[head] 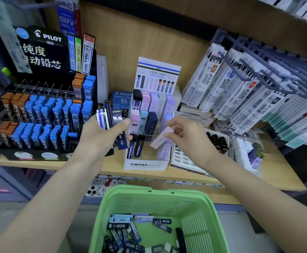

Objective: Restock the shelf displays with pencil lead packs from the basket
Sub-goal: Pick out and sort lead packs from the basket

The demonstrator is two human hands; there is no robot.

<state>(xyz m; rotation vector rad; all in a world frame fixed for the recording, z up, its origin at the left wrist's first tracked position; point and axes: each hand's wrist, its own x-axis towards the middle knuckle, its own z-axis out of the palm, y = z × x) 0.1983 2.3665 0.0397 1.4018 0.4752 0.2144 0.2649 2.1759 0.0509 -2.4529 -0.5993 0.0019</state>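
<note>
My left hand grips a bundle of several lead packs, dark blue, black and white, in front of the shelf. My right hand pinches one pale pink lead pack, tilted, over the front right slots of the white MONO graph MG display. That display holds pink, light blue, navy, lilac and black packs in tiers. Below, the green basket holds several loose dark and white lead packs.
A black Pilot display full of blue and orange packs stands at the left on the wooden shelf. Hanging refill packets crowd the right. Small boxes of erasers and dark items sit beside the MONO display.
</note>
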